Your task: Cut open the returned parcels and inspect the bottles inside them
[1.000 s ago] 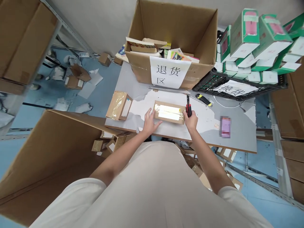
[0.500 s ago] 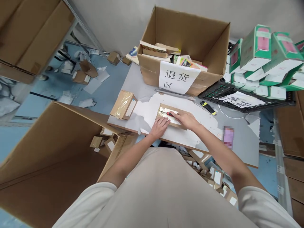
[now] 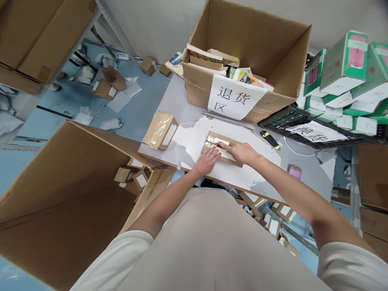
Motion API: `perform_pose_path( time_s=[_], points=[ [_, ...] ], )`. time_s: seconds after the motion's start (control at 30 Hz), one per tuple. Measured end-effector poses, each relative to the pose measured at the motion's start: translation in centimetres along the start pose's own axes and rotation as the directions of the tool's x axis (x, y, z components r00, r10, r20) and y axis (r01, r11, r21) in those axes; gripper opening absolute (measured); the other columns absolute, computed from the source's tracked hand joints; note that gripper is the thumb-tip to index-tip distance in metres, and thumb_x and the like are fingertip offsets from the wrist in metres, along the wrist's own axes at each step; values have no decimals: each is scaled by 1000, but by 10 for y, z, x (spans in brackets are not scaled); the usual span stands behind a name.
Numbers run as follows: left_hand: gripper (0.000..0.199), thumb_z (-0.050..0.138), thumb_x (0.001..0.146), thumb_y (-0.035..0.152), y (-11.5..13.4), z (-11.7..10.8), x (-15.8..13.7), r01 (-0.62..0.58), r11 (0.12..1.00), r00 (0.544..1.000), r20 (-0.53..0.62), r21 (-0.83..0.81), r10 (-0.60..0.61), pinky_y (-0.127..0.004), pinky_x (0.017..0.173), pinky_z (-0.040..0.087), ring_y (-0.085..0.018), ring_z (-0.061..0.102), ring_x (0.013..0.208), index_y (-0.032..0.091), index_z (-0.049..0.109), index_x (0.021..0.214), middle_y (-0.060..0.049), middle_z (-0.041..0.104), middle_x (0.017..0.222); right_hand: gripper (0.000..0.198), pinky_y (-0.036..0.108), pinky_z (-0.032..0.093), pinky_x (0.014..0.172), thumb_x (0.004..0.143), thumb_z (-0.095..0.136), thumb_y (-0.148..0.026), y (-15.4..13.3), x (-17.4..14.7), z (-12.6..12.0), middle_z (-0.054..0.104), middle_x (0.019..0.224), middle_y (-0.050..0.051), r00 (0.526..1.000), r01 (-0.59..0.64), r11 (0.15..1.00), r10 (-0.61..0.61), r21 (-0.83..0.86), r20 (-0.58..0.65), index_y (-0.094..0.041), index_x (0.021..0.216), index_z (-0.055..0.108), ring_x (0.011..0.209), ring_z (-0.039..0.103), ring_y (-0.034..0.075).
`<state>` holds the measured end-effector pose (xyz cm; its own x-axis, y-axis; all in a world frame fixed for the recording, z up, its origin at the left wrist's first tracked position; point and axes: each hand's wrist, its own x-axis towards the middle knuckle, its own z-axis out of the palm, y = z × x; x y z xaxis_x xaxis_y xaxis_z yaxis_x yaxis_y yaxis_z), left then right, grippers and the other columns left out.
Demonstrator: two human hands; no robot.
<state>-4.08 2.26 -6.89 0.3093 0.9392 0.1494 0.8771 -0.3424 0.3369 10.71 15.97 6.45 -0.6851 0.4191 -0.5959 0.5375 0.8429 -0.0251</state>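
Observation:
A small brown carton (image 3: 229, 159) with shiny tape and a white label lies on the table in front of me. My left hand (image 3: 207, 161) rests flat on its near left part, fingers stretched out. My right hand (image 3: 242, 152) is closed around a red-handled box cutter (image 3: 218, 145), forefinger extended along it. The cutter points left over the taped end of the carton; how deep its blade sits cannot be made out. To the left stands another taped carton (image 3: 159, 130). A black and yellow cutter (image 3: 270, 140) lies to the right.
Behind is a large box (image 3: 194, 87) of books with a paper sign. A black crate (image 3: 303, 133) holding green-and-white boxes (image 3: 339, 68) stands at right. A big open carton (image 3: 60, 173) is at left, with small parcels inside. A blurred pink item (image 3: 294, 171) lies on the table (image 3: 315, 178).
The camera view has turned slightly, shifting the table things to the right. Both hands stay at the carton, and the cutter has moved only a little against it.

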Motion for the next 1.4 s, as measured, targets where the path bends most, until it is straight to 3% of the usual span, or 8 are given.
perform_pose_path(
  time_s=[0.47, 0.73, 0.83, 0.93, 1.03, 1.13, 1.23, 1.4],
  points=[
    [47, 39, 88, 7, -3, 10, -2, -57, 998, 997, -51, 8, 57, -48, 110, 34, -28, 38, 139, 16, 50, 134, -14, 56, 135, 61, 29, 41, 63, 94, 30, -14, 4, -35, -3, 65, 115, 15, 998, -24, 993, 31, -116, 58, -33, 152, 20, 86, 69, 25],
    [46, 36, 87, 4, 1, 5, 17, 49, 999, 997, -54, -5, -49, -45, 106, 36, -25, 44, 134, 17, 57, 125, -15, 61, 126, 76, 29, 41, 61, 85, 34, -3, 62, -141, 55, 67, 103, 11, 952, -248, 964, 260, -92, 159, -36, 152, 19, 75, 68, 23],
    [43, 35, 89, 8, 4, -6, 21, 90, 996, 996, -28, -13, -90, -45, 103, 37, -25, 46, 132, 20, 58, 123, -13, 62, 125, 64, 32, 45, 61, 89, 35, -11, 75, -183, 90, 68, 101, 11, 917, -377, 926, 368, 33, 151, -35, 149, 31, 74, 67, 24],
    [35, 44, 90, 22, 4, -21, 27, 101, 995, 994, 49, -20, -100, -46, 98, 37, -28, 51, 123, 23, 58, 122, -12, 61, 123, 52, 34, 50, 64, 95, 37, -31, 65, -198, 131, 69, 108, 11, 864, -449, 759, 503, 471, 13, -31, 147, 37, 77, 66, 22],
    [47, 59, 82, 37, -3, -35, 40, 87, 996, 989, 117, 4, -87, -50, 100, 34, -33, 49, 120, 21, 55, 126, -17, 55, 130, 60, 30, 54, 59, 93, 43, -45, 35, -175, 163, 70, 98, 6, 775, -275, 282, 631, 919, 39, -26, 149, 33, 61, 61, 14],
    [81, 66, 72, 55, -10, -42, 59, 55, 998, 987, 150, 38, -60, -52, 104, 28, -39, 37, 132, 15, 42, 138, -23, 39, 144, 73, 25, 50, 46, 86, 52, -53, 10, -135, 175, 68, 95, 5, 733, -61, -142, 665, 988, 140, -23, 150, 33, 50, 55, 9],
    [109, 67, 62, 70, -13, -44, 77, 30, 997, 978, 204, 71, -44, -55, 109, 19, -43, 24, 140, 11, 30, 145, -26, 28, 151, 79, 24, 49, 46, 82, 57, -56, 2, -110, 176, 67, 95, 6, 741, 109, -263, 665, 959, 98, -22, 149, 33, 50, 55, 8],
    [120, 66, 56, 77, -9, -41, 86, 37, 990, 966, 248, 136, -70, -55, 112, 11, -44, 23, 140, 9, 27, 147, -27, 29, 150, 77, 23, 50, 48, 82, 59, -54, 7, -108, 180, 67, 93, 4, 783, 147, -252, 621, 956, 43, -23, 148, 36, 49, 53, 6]
  ],
)
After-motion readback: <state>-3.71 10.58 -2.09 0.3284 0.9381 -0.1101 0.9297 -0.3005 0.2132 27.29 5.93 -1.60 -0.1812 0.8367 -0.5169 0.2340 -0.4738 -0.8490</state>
